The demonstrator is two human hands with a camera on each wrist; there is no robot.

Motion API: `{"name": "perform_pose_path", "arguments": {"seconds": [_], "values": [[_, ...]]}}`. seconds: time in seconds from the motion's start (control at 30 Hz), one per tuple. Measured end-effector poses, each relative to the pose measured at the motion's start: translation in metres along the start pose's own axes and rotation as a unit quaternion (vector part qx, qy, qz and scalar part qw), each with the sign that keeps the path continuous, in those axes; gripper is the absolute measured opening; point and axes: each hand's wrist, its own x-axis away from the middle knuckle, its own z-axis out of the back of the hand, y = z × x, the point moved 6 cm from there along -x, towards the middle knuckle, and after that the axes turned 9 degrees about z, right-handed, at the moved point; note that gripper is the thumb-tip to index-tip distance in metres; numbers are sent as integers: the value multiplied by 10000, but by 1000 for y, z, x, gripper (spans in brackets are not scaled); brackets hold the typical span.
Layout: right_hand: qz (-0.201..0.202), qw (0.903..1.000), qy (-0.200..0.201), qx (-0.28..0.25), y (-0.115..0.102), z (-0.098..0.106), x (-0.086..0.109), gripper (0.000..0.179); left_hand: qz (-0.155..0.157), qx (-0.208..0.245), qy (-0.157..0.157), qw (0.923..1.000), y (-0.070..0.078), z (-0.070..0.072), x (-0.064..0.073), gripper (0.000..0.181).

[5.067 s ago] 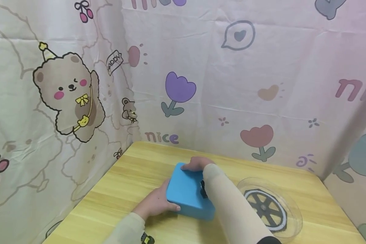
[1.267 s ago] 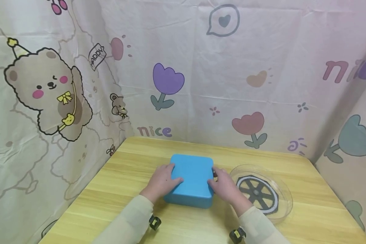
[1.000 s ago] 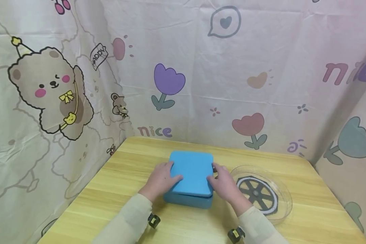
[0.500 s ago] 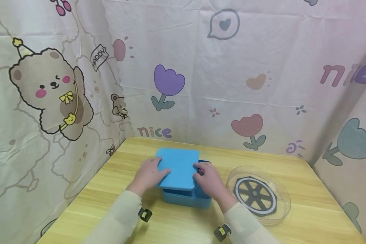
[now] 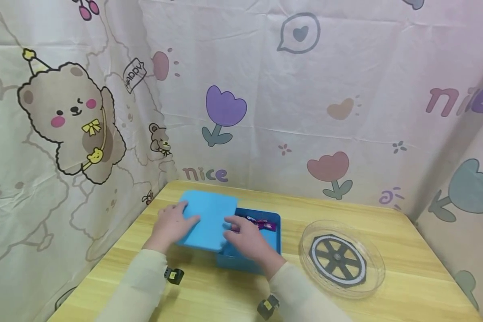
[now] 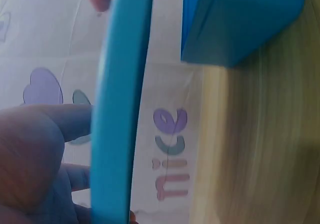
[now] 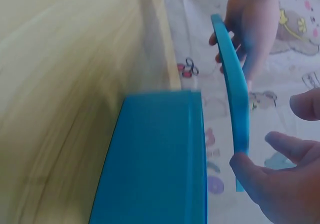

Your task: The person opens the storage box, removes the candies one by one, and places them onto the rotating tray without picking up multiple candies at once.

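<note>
A flat blue lid is held raised above the left side of an uncovered blue box. My left hand grips the lid by its left edge, thumb on top and fingers beneath. At the lid's right edge is my right hand; in the right wrist view one fingertip meets the edge while thumb and another finger stand apart from it. Inside the box, several small purple-wrapped pieces lie toward the back. The lid and right hand hide the box's left part.
A clear round dish with a black-and-white wheel pattern inside stands right of the box on the wooden table. Printed cloth hangs behind the table and along both sides.
The lid, which covered the box a second ago, has come up and moved left with both hands, exposing the inside and wrapped pieces. The right hand's thumb now stands off the lid. The box stays put.
</note>
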Motion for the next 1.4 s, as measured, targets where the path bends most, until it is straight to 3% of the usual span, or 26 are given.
{"name": "perform_pose_path", "arguments": {"seconds": [0.3, 0.5, 0.77, 1.13, 1.4], "values": [[180, 9998, -10, -127, -19, -38, -13, 52, 338, -137, -84, 9993, -31, 7, -4, 90], [228, 9997, -80, 74, -25, -64, -18, 52, 495, -101, -205, 9985, -44, 4, -5, 97], [-33, 9999, 64, 111, -19, -91, -21, 57, 511, -150, -183, 9984, -56, -2, -10, 103], [-232, 9996, -88, 97, -10, -112, -20, 60, 657, -63, -393, 9970, -68, -22, -13, 110], [-305, 9994, -132, -17, -1, -117, -19, 64, 651, -259, -595, 9958, -75, -36, -14, 109]]}}
